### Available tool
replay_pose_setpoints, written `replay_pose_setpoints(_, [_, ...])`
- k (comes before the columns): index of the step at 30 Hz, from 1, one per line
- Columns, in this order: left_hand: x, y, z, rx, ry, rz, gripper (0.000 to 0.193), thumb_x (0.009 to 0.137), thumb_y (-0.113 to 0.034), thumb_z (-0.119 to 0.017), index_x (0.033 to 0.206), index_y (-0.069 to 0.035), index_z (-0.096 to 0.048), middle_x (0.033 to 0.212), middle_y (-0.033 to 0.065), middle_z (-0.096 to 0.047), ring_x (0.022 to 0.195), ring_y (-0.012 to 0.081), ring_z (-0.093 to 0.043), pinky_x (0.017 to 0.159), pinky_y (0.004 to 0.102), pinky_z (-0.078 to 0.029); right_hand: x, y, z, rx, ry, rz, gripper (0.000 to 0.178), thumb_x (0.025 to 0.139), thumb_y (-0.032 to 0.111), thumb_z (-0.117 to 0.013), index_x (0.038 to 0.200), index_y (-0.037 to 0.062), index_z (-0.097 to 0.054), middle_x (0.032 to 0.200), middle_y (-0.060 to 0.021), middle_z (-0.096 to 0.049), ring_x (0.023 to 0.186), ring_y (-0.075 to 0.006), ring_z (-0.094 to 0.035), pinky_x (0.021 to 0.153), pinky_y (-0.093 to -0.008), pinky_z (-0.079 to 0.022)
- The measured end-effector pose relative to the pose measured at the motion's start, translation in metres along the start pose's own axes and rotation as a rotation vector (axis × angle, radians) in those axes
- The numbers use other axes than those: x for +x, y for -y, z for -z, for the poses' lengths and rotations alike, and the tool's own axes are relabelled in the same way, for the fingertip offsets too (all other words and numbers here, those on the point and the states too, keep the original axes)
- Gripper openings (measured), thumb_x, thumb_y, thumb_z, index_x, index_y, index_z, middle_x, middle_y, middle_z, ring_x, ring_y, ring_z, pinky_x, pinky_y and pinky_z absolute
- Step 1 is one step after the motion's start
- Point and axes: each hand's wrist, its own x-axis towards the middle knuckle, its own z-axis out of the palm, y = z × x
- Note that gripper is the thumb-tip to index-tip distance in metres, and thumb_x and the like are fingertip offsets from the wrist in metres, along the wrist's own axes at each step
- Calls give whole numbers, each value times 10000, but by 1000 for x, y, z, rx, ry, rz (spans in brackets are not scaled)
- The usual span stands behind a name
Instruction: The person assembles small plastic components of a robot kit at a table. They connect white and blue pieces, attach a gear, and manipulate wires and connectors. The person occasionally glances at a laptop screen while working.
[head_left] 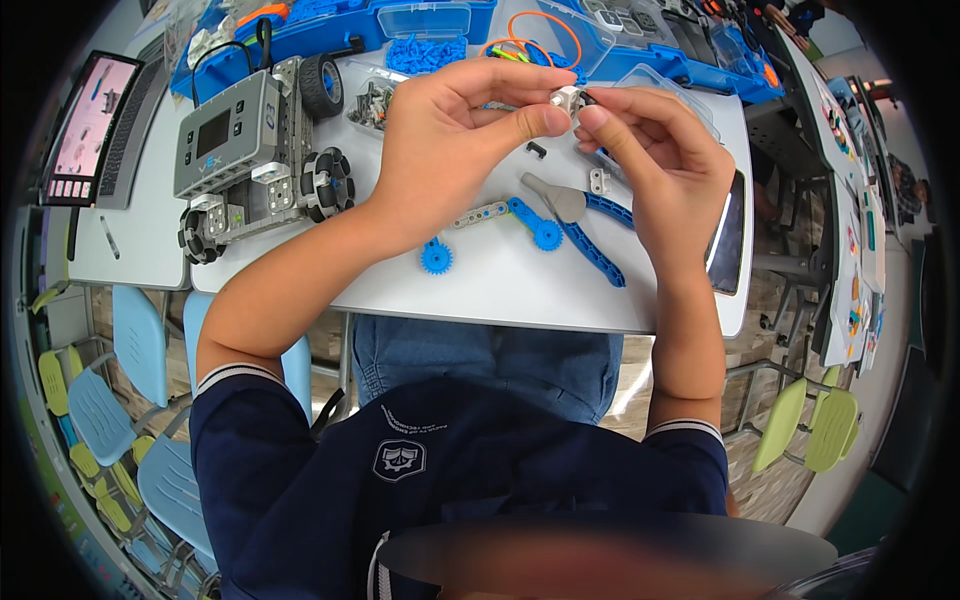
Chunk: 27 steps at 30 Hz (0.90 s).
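Note:
My left hand [445,140] pinches a small white plastic connector [566,98] between thumb and fingers, above the far part of the table. Against its right side, my right hand [665,145] grips a small black piece [587,99], mostly hidden by the fingertips. Below the hands lies a plier-like tool [590,250] with a grey head and blue handles. A blue gear [436,257] and a grey beam [482,214] joined to a blue geared arm [545,235] lie left of it. Another light connector [599,181] and a black pin [537,150] rest nearby.
A wheeled robot with a grey control box [228,140] stands on the left of the white table [400,300]. Blue parts bins [440,20] line the back. A dark tablet [728,240] lies by the right edge; a laptop [100,130] stands far left.

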Motion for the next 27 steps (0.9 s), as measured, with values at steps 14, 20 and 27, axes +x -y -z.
replay_pose_setpoints(14, [2, 1, 4, 24, 47, 38, 203, 847, 18, -747, 1048, 26, -717, 1004, 114, -718, 915, 173, -707, 831, 289, -590, 1, 0, 6, 174, 46, -140, 125, 839, -64, -737, 964, -64, -723, 834, -136, -721, 721, -157, -691, 660, -262, -573])
replay_pose_setpoints(20, [2, 3, 8, -48, 100, 85, 239, 841, 37, -746, 1069, 12, -680, 1060, 109, -722, 1022, 170, -673, 935, 315, -533, 1, -1, 8, 266, 92, -173, 90, 843, -84, -721, 931, -70, -707, 865, -149, -711, 720, -163, -674, 648, -269, -561])
replay_pose_setpoints(27, [3, 0, 8, -124, 89, 204, 221, 824, 30, -764, 1037, 25, -705, 975, 113, -738, 906, 164, -718, 835, 292, -587, 1, -1, 8, 344, 129, -210, 59, 847, -108, -695, 892, -71, -685, 847, -148, -699, 700, -165, -661, 634, -273, -546])
